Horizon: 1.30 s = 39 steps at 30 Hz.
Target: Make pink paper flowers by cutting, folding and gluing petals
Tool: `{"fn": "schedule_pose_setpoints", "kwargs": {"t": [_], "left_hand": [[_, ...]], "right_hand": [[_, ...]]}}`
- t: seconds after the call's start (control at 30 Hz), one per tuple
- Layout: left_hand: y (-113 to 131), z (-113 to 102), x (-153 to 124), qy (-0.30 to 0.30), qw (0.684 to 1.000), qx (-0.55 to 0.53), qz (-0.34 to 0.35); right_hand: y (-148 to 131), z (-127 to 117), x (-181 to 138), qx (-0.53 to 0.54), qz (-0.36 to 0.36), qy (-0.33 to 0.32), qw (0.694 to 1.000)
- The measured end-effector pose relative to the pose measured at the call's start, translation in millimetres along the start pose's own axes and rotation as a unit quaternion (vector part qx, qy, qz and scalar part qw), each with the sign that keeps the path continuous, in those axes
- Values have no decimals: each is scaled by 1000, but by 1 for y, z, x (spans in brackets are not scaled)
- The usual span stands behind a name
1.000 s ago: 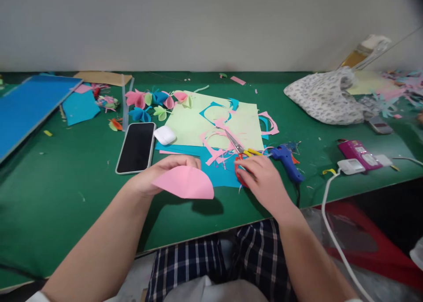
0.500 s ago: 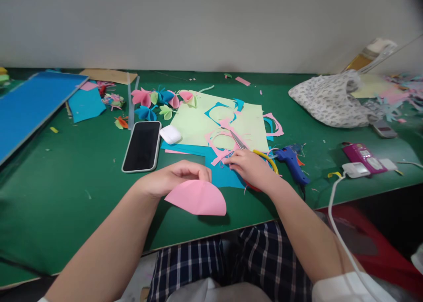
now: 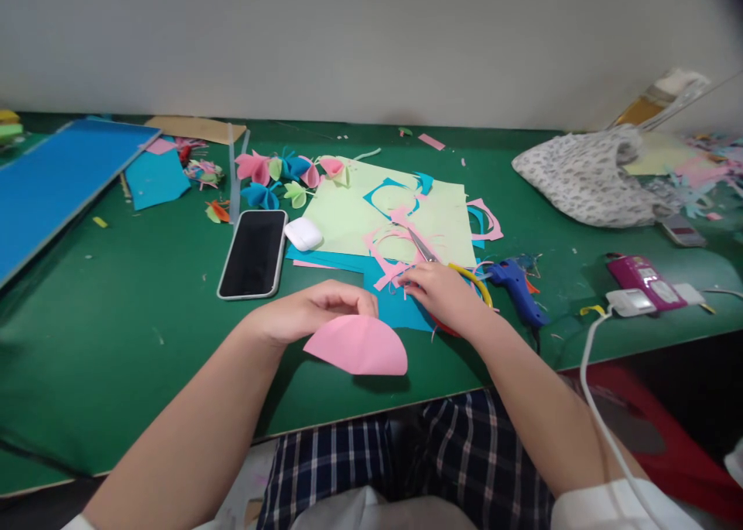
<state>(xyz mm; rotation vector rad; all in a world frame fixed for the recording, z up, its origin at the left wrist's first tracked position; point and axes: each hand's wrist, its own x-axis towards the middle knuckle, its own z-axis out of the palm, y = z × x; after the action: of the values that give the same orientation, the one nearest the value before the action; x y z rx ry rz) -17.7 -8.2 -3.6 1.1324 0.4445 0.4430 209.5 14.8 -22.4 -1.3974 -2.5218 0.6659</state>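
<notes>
My left hand [image 3: 310, 311] pinches a pink folded paper half-circle [image 3: 360, 346] just above the green table [image 3: 145, 336] near its front edge. My right hand [image 3: 446, 295] lies over the yellow and red handles of a pair of scissors [image 3: 446, 271], whose blades point away across pink paper scraps [image 3: 388, 263] on a blue sheet [image 3: 395, 302] and a pale green sheet [image 3: 348, 220]. Whether the fingers are through the handles is hidden.
A phone [image 3: 254, 253] and white earbud case [image 3: 303, 234] lie left of the sheets, folded paper flowers [image 3: 272, 178] behind them. A blue glue gun [image 3: 516, 286] sits right of the scissors, then a white cable [image 3: 597, 406], pink device [image 3: 644, 281] and patterned cloth bag [image 3: 586, 178]. Blue board [image 3: 52, 186] at left.
My right hand slid forward from beside the scissor handles onto them. My left hand with the pink half-circle shifted slightly right and toward me in the view.
</notes>
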Motion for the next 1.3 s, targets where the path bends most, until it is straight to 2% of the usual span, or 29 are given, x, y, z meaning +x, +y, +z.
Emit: {"fn": "schedule_pose_setpoints", "kwargs": {"t": [0.13,0.2,0.23,0.33,0.43,0.5,0.53,0.67,0.93,1.1,1.3], "left_hand": [[1,0,0,-2,1000,-1,4],[0,0,1,0,1000,8,12],[0,0,1,8,1000,16,21],[-5,1,5,71,992,61,88],[-10,4,9,146,964,137,176],[-13,5,11,174,946,181,203],[-14,6,12,182,941,195,208],[-17,6,13,187,934,214,217],[-18,5,14,174,931,246,207],[-19,5,14,178,920,284,203],[-18,4,14,171,923,286,195]], "right_hand": [[1,-4,-6,55,6,28,998],[-1,-9,-10,173,33,60,983],[-4,-12,-12,255,54,80,962],[-22,-21,-16,485,94,173,852],[-53,-23,-18,624,80,279,726],[-74,-21,-19,666,79,302,678],[-82,-19,-19,679,81,297,667],[-94,-11,-21,686,94,302,655],[-84,-9,-21,663,96,263,694],[-82,-7,-20,662,97,257,697],[-80,-7,-19,652,95,260,705]]}}
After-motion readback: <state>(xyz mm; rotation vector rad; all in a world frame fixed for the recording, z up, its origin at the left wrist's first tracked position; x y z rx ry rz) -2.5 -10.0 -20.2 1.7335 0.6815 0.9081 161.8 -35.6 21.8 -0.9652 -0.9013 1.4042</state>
